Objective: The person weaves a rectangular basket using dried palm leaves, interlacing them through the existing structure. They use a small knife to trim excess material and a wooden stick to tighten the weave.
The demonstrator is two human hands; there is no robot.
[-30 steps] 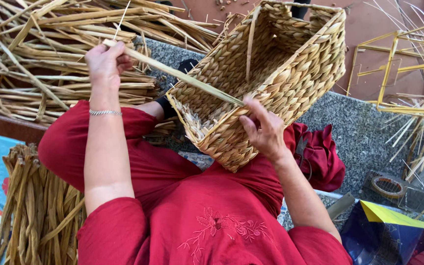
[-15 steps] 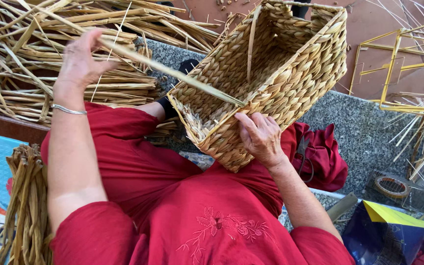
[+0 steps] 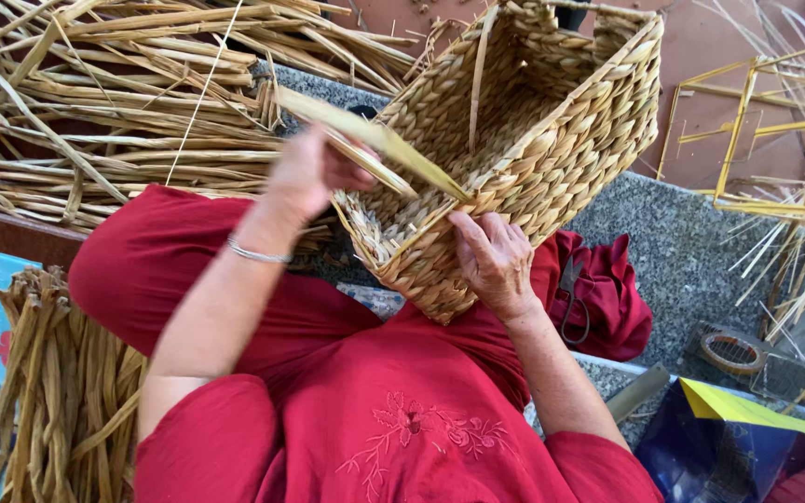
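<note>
Rectangular woven basket [image 3: 533,140], tan, tilted; left hand [image 3: 314,172] pinching a strand [image 3: 375,140], right hand [image 3: 491,261] gripping the rim; grey stone floor [image 3: 673,242].

One woven basket [image 3: 524,158], one pair of scissors [image 3: 571,298] — one tape roll [image 3: 732,353].

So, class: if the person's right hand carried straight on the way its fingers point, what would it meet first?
The right hand already rests on the near rim of the woven basket, fingers pointing up into it. Going on, it would probably meet the flat straw strip crossing the rim; depth is unclear.
</note>
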